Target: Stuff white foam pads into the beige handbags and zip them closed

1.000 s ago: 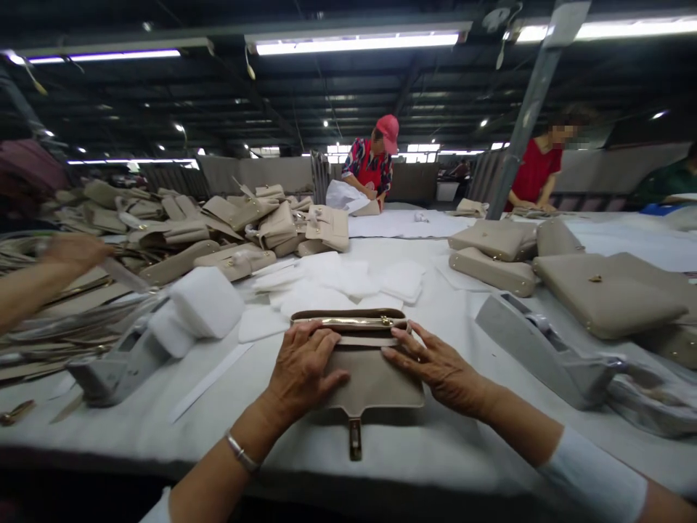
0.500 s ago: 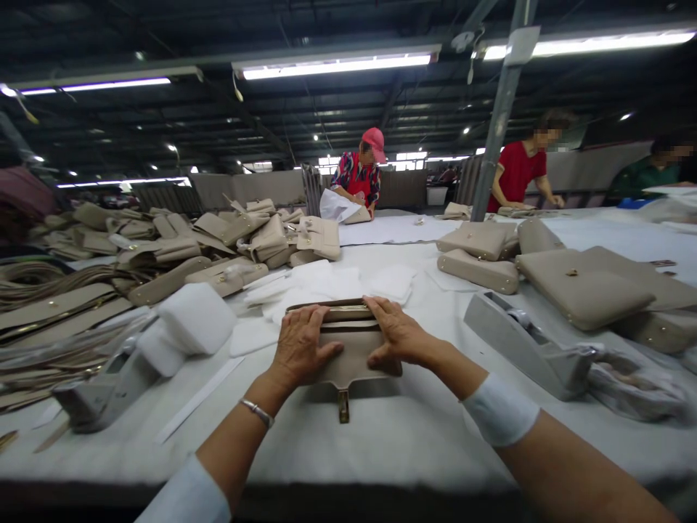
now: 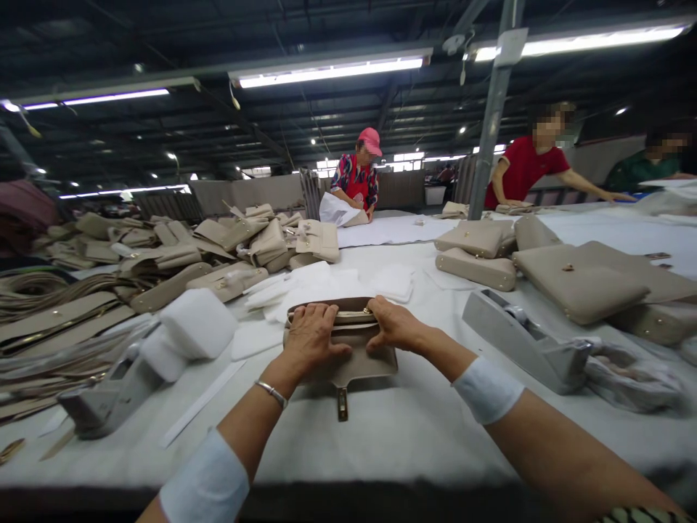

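Note:
A beige handbag lies in front of me on the white-covered table, its flap spread toward me and a strap tab with a metal clasp hanging at the near edge. Along its top runs a zipper, with a dark gap behind it. My left hand grips the bag's left side, fingers over the top edge and thumb on the front. At the right end my right hand holds the bag, fingers by the gold zipper end and thumb pressed on the front. Whether the fingertips pinch the zipper pull cannot be made out.
Grey tape dispensers stand left and right. Beige bags are stacked at the right; a large heap of bags and coiled straps fills the left. White foam sheets lie behind my bag. Co-workers stand across the table.
My left hand has shifted slightly right over the top edge, and the bag's top gapes a little wider. A co-worker in red at the right has stretched an arm out to the right.

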A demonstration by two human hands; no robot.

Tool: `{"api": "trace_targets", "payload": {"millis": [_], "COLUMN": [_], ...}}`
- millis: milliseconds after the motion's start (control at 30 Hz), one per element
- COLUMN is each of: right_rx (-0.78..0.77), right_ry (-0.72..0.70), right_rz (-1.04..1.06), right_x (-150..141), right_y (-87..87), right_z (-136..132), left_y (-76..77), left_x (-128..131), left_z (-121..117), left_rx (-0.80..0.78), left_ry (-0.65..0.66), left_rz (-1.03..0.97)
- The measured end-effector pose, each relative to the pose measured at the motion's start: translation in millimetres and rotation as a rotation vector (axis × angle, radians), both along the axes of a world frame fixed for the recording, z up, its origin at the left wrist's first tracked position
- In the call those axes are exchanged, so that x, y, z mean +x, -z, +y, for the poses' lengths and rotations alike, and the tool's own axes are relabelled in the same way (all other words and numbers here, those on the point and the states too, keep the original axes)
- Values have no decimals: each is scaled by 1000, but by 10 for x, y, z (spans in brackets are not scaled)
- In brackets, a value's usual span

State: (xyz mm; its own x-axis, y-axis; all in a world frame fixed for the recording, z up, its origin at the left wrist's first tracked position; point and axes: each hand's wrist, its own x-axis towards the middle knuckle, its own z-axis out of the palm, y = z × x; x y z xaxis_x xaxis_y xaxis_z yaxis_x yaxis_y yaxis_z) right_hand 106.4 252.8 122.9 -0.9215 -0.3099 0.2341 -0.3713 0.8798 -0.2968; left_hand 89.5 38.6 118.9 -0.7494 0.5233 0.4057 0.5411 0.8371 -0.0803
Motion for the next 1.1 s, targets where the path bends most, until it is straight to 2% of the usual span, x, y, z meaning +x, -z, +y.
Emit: {"api": "trace_targets", "payload": {"millis": [167,267,367,467,633,767,967,1033,1100], "right_rx": [-42,-114,-229,-315,-416,-503,-547,-539,-523], "right_ry": [-27,-121,-134,-80,-143,-146,-195,-197,-179], "right_rz": [-60,-71,-131,-93,67,136,138,150,170], "right_x": [175,300,339,330,359,347,338,357,377], "right_y": [-223,-243,-111,74,325,480,518,511,513], "right_z": [-52,-22,23,45,75,117,148,153,156], "left_y": [-183,-246,-180,-136,-323,-372,-285,-288,-292], "left_x": [88,243,325,273,134,91,46,67,95], "left_z": [-114,-178,-150,-45,256,509,638,640,584], "left_rx": [23,74,53,22,0,26,265,239,153], "left_ry": [65,144,175,157,256,141,-21,2,22], "left_rz": [-83,-132,-173,-218,-417,-449,-527,-438,-254]}}
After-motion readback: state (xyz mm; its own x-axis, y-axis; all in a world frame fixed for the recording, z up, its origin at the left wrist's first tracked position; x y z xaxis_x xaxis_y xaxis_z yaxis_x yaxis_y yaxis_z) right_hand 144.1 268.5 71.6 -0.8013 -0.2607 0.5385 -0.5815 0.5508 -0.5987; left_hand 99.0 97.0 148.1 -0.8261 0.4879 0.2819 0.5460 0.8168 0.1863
